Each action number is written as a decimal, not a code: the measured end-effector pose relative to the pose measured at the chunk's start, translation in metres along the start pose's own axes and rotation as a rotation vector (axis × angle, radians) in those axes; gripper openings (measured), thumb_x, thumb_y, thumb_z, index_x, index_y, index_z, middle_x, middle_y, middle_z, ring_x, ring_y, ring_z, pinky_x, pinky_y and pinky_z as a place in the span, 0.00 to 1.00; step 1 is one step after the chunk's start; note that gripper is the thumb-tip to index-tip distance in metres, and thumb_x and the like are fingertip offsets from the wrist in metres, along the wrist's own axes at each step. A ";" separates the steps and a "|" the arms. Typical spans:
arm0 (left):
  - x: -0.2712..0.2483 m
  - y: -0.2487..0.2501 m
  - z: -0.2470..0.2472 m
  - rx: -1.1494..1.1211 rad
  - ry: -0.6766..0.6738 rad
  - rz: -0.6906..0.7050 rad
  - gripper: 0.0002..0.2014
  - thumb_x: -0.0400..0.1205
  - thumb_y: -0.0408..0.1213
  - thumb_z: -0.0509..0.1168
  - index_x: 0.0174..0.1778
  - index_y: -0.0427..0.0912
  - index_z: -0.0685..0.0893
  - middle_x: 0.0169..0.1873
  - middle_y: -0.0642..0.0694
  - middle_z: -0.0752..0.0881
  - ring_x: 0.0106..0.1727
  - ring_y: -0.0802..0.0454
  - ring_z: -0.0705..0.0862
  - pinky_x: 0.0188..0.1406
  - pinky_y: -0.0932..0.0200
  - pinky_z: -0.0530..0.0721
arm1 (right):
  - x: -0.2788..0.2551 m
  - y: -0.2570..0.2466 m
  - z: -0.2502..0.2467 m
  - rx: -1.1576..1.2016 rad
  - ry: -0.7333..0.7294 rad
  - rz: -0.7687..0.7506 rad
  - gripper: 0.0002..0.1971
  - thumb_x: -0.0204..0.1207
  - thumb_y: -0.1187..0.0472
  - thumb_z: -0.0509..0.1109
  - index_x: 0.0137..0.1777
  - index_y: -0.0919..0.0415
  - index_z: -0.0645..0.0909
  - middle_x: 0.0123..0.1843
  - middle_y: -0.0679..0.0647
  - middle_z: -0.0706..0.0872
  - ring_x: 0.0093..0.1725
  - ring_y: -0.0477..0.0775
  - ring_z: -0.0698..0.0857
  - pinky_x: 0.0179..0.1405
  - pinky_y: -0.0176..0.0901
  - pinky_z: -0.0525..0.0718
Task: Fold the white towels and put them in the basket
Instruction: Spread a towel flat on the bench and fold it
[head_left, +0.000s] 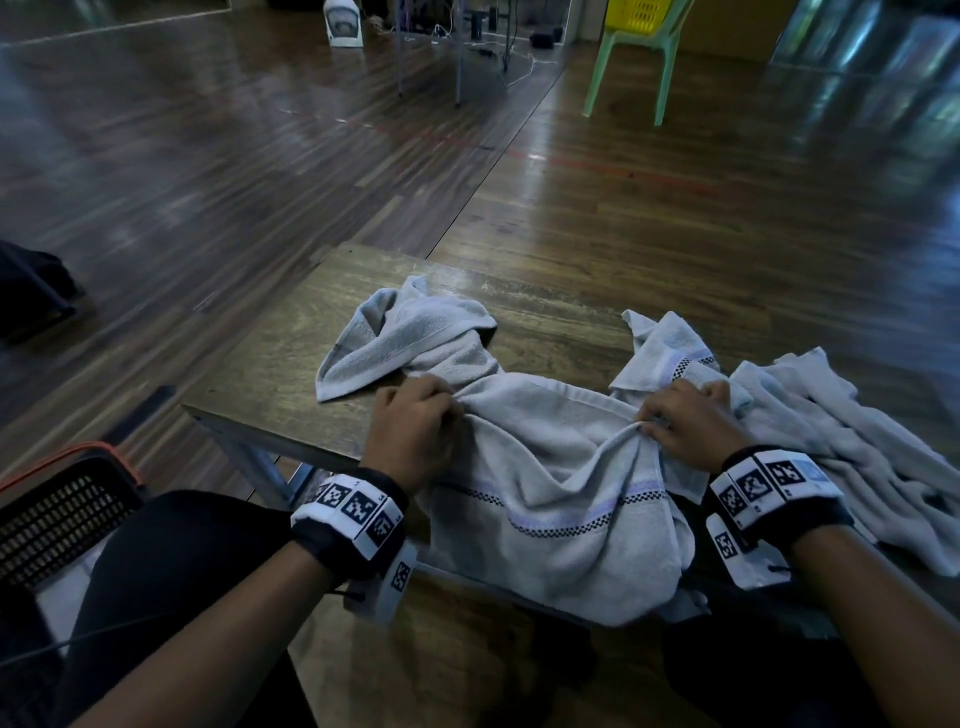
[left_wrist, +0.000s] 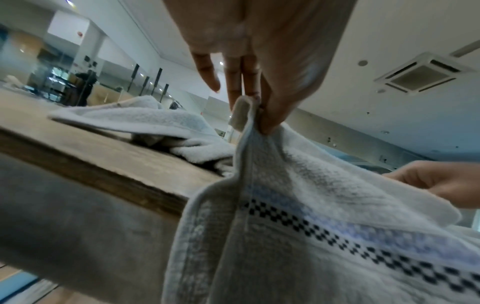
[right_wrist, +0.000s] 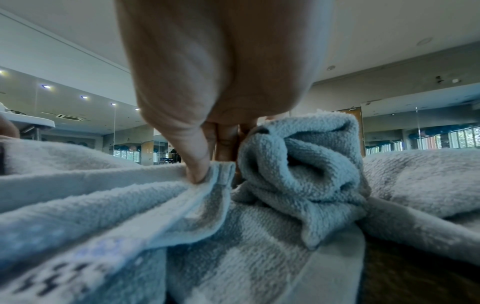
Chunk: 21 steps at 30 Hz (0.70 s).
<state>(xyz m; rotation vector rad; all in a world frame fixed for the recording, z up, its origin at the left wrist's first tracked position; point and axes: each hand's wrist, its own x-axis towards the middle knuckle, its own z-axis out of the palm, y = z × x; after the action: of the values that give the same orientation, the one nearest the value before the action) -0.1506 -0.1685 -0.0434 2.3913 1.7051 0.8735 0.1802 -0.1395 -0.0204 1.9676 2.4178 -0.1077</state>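
1. The striped towel (head_left: 561, 499) is lying across the near edge of the wooden table (head_left: 270, 374), with its lower part hanging off toward the person's lap. It's still bunched up and sagging in the middle, so no clean fold is showing yet.
2. The left hand (head_left: 415, 421) is pinching one top corner between thumb and fingers, and the right hand (head_left: 685, 421) is pinching the other end of the same edge. Both grips are closed on cloth.
3. Progress-wise, I'd say this is early going. A crumpled towel (head_left: 410, 338) is sitting farther back on the table, and another loose pile of towels (head_left: 852, 447) is lying to the right, all unfolded. The black basket (head_left: 57, 514) is sitting on the floor at lower left, and what I can see of it isn't holding any towels.
4. The left wrist view is showing the pinch way better: thumb (left_wrist: 275, 115) pressing the hem, little finger sticking out free. The right wrist view is showing the thumb (right_wrist: 197, 164) digging into the hem and a twisted knot of cloth right beside it, which the head view mostly hides.
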 end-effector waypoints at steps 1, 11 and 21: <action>0.001 -0.002 -0.001 0.032 -0.004 -0.034 0.13 0.73 0.47 0.59 0.40 0.48 0.87 0.51 0.49 0.84 0.57 0.54 0.75 0.52 0.52 0.66 | 0.000 0.000 0.000 0.000 0.002 -0.002 0.07 0.77 0.54 0.66 0.40 0.40 0.75 0.47 0.43 0.80 0.62 0.49 0.72 0.56 0.49 0.55; 0.006 -0.002 -0.002 -0.330 -0.216 -0.173 0.03 0.72 0.41 0.66 0.37 0.48 0.84 0.32 0.53 0.84 0.36 0.56 0.81 0.41 0.59 0.78 | -0.001 0.001 0.000 0.001 -0.001 -0.005 0.10 0.76 0.53 0.67 0.36 0.39 0.73 0.45 0.42 0.79 0.61 0.48 0.73 0.55 0.49 0.56; 0.048 -0.040 0.010 0.079 -0.327 -0.185 0.05 0.74 0.44 0.67 0.40 0.48 0.82 0.47 0.50 0.83 0.53 0.46 0.81 0.51 0.49 0.76 | 0.000 0.005 0.002 -0.018 0.019 -0.011 0.05 0.77 0.52 0.66 0.41 0.40 0.77 0.45 0.41 0.82 0.59 0.48 0.74 0.52 0.48 0.55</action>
<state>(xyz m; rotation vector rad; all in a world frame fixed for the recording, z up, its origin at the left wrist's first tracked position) -0.1685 -0.1081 -0.0477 2.2220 1.8147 0.3720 0.1853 -0.1385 -0.0229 1.9568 2.4328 -0.0676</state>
